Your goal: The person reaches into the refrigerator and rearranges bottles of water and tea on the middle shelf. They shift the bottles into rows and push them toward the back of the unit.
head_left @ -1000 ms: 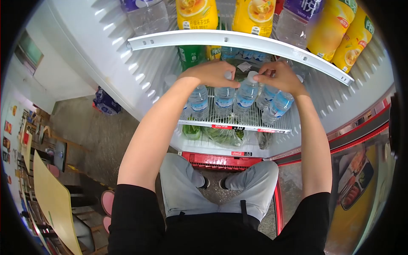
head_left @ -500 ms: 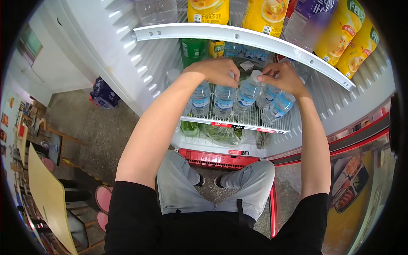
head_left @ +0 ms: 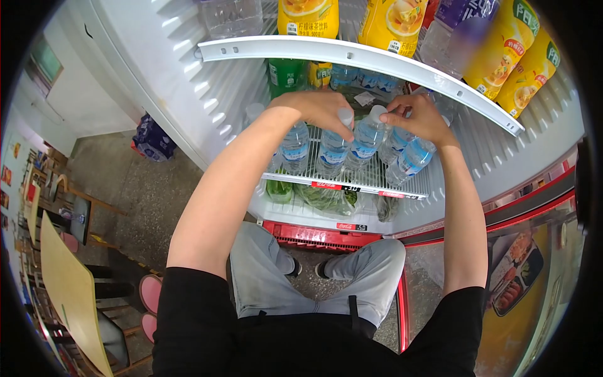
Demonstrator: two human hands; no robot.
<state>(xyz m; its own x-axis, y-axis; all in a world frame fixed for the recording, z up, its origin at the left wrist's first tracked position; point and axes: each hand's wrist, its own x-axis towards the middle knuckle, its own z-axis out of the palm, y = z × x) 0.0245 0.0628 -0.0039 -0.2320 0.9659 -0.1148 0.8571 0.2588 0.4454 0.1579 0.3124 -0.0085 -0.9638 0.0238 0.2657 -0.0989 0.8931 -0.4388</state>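
Observation:
My left hand (head_left: pixel 321 110) reaches into the fridge, its fingers closed around the neck of a clear water bottle (head_left: pixel 331 156) with a blue label. That bottle leans slightly right, close against a second water bottle (head_left: pixel 364 147). My right hand (head_left: pixel 419 118) has its thumb and bent fingers at the white cap of this second bottle. Both bottles stand on the wire shelf (head_left: pixel 352 179). To the left is another water bottle (head_left: pixel 294 151), partly behind my left forearm. Below my right hand, a tilted water bottle (head_left: pixel 411 160) rests beside others.
The upper shelf's white front rail (head_left: pixel 352 55) crosses above my hands, with yellow drink bottles (head_left: pixel 392 25) over it. A green bottle (head_left: pixel 286 75) stands behind my left hand. Bagged greens (head_left: pixel 326 198) lie below. The red-edged door (head_left: pixel 527 217) is open at right.
My left hand has shifted a little around its bottle. The bottle now tilts rightward, nearer the second one, and its cap shows more. My right hand has stayed nearly still.

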